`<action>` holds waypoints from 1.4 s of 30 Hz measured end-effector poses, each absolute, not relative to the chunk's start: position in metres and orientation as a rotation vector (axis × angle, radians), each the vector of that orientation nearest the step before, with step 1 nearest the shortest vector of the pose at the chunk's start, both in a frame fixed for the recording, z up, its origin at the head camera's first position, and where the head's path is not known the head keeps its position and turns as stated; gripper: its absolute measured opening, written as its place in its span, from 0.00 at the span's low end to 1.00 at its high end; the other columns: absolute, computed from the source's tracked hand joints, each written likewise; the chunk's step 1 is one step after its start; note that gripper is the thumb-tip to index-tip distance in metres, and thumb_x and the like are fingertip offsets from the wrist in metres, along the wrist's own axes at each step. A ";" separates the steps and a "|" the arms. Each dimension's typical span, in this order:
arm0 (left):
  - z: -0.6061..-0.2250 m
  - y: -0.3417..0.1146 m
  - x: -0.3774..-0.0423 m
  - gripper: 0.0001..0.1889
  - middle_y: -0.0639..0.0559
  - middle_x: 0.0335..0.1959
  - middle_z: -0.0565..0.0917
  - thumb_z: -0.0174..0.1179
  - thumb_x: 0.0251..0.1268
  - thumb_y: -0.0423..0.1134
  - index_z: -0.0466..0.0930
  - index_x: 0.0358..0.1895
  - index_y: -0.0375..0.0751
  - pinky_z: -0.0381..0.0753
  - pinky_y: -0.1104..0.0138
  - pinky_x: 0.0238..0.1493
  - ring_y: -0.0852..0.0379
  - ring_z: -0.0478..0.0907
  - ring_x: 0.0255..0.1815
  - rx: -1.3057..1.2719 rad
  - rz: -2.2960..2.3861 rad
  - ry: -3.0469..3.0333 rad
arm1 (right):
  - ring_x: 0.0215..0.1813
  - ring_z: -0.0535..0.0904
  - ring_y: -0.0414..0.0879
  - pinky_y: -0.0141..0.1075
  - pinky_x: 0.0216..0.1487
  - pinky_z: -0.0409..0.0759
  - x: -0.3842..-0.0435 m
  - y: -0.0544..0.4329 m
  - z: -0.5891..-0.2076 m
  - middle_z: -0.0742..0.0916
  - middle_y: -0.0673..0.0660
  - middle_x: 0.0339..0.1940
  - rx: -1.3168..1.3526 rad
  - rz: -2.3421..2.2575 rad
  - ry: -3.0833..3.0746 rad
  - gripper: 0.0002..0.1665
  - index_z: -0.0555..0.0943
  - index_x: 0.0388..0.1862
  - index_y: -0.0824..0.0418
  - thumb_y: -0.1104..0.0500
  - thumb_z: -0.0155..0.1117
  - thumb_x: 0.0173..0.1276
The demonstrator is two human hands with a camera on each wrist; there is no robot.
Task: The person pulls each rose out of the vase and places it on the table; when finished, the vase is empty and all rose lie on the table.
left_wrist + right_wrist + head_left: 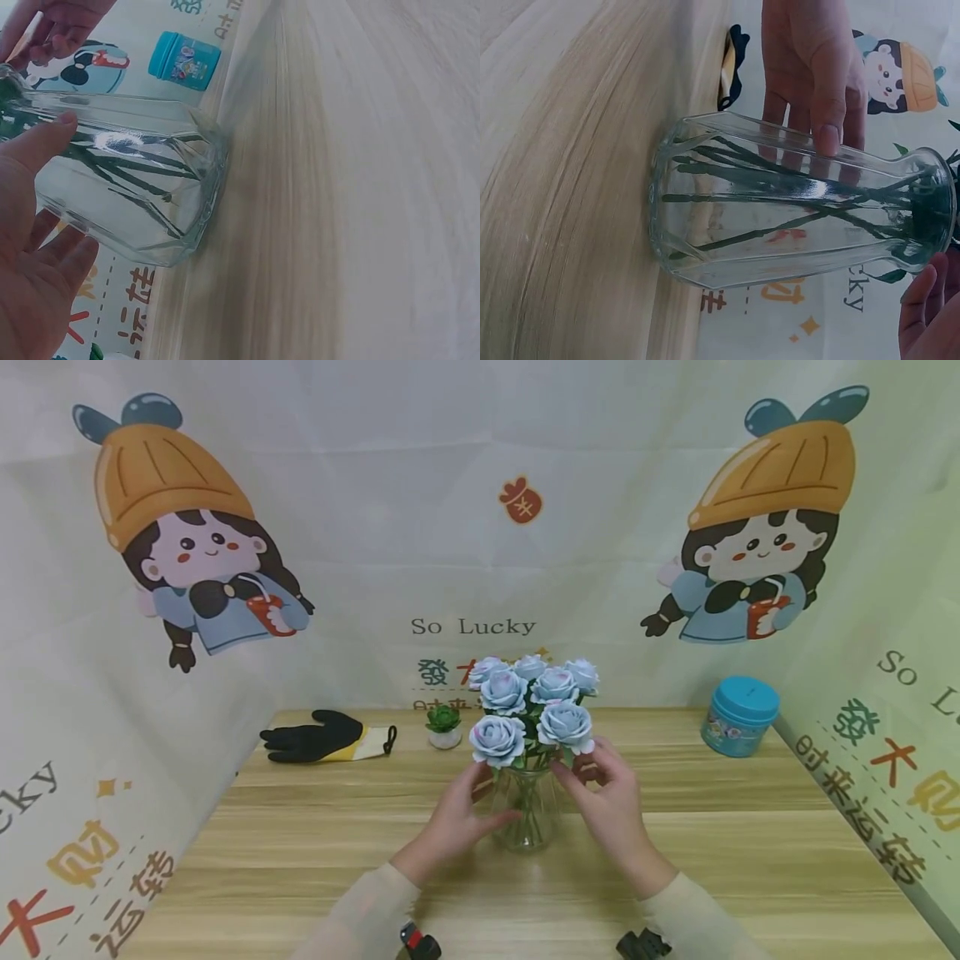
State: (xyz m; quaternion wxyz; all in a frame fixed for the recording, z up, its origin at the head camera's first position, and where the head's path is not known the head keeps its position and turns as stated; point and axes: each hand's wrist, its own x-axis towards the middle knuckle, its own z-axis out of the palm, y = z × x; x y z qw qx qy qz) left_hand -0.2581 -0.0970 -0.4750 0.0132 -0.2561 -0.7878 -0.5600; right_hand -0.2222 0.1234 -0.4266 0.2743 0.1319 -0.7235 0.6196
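A clear glass vase (pixel 527 810) stands upright on the wooden table, holding several pale blue roses (pixel 566 727) with green stems (pixel 727 172) inside. My left hand (pixel 468 810) holds the vase from the left. Its thumb lies along the glass, and its fingers (pixel 71 255) pass round the far side. My right hand (pixel 611 793) is at the vase's mouth, just under the lower right rose. Its fingertips are bent close to the rim and leaves. The bloom and the frame edges hide whether they pinch anything.
A black and yellow work glove (pixel 322 739) lies at the back left. Next to it sits a small potted succulent (pixel 444 727). A blue lidded tub (pixel 738 718) stands at the back right. Printed cloth (pixel 375 510) hangs behind and beside the wooden table (pixel 300 860).
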 end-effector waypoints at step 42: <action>-0.476 -0.098 -0.266 0.50 0.43 0.79 0.66 0.77 0.57 0.34 0.56 0.81 0.47 0.72 0.49 0.77 0.39 0.68 0.77 -0.805 -1.831 -2.485 | 0.31 0.84 0.35 0.24 0.28 0.83 -0.229 0.126 -0.397 0.89 0.50 0.35 0.242 1.831 -1.731 0.08 0.84 0.42 0.73 0.69 0.71 0.67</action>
